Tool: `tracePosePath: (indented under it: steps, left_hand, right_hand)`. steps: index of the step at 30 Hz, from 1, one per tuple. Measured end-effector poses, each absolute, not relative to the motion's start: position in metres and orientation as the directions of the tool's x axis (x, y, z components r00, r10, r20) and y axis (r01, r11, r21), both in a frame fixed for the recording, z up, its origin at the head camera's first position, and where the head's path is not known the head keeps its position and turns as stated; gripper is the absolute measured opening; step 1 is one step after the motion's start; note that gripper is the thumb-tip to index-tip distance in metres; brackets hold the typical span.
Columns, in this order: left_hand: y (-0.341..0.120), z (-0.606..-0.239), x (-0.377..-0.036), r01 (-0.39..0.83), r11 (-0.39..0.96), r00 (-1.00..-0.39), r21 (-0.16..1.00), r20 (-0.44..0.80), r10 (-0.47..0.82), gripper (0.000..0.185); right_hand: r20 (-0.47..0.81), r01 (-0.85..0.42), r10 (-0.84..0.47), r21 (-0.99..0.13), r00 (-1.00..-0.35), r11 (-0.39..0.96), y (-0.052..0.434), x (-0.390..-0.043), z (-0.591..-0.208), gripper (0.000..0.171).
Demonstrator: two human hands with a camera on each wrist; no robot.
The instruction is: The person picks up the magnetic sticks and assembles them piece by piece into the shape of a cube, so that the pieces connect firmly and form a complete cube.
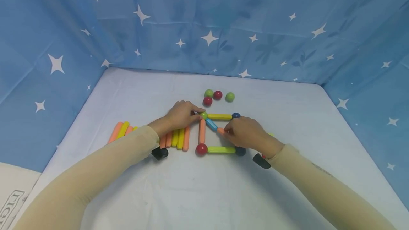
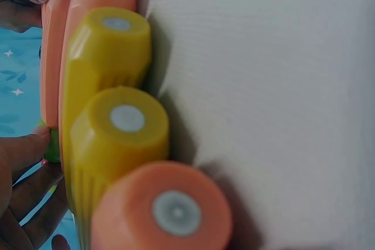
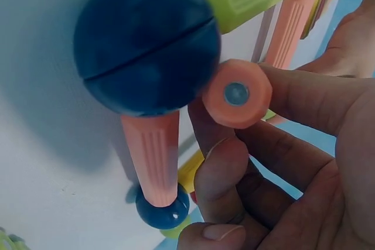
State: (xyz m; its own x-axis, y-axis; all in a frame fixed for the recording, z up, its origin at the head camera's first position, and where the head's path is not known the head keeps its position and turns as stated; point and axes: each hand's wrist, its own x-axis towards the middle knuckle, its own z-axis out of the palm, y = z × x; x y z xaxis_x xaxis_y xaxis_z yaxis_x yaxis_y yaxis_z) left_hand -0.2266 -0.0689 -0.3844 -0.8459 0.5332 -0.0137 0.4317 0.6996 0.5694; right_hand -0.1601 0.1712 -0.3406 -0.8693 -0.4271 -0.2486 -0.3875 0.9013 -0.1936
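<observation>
A square of magnetic rods and balls lies on the white table. My left hand point(image 1: 181, 114) pinches the green ball point(image 1: 203, 115) at its far left corner. From that ball a blue rod point(image 1: 211, 124) runs diagonally inward. My right hand point(image 1: 247, 130) pinches an orange rod point(image 3: 237, 93) in line with the blue rod. Its free end is beside the near right blue ball point(image 3: 146, 42); I cannot tell whether they touch. The sides are a yellow rod point(image 1: 219, 116), a left orange rod point(image 1: 202, 131), a lime rod point(image 1: 221, 150) and a right orange rod point(image 3: 151, 159). A red ball point(image 1: 201, 149) forms the near left corner.
Loose green balls point(image 1: 230, 97) and red balls point(image 1: 207, 101) sit behind the square. Orange and yellow rods point(image 1: 180, 139) lie in a row beneath my left forearm, partly hidden. Something green point(image 1: 271, 135) shows past my right wrist. A starry blue curtain point(image 1: 191, 24) borders the table.
</observation>
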Motion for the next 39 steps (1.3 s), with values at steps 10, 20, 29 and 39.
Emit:
tracePosePath:
  steps: [10,20,29,39]
  left_hand:
    - [-0.069,-0.383,-0.226,0.422,0.701,-0.85,0.575,-0.018,0.527,0.035]
    - [-0.071,-0.384,-0.226,0.42,0.697,-0.851,0.581,-0.016,0.525,0.035]
    - [-0.072,-0.384,-0.225,0.424,0.696,-0.848,0.58,-0.016,0.53,0.036]
    - [-0.07,-0.383,-0.224,0.429,0.7,-0.846,0.571,-0.017,0.533,0.036]
  right_hand:
    - [-0.219,-0.264,-0.361,-0.371,-0.907,0.89,0.18,-0.168,-0.33,0.04]
    - [-0.098,-0.311,-0.391,-0.445,-0.915,0.84,0.185,-0.166,-0.326,0.024]
    - [-0.142,-0.358,-0.389,-0.2,-0.91,0.912,0.174,-0.16,-0.338,0.037]
    - [-0.187,-0.427,-0.448,-0.142,-0.874,0.893,0.169,-0.16,-0.348,0.026]
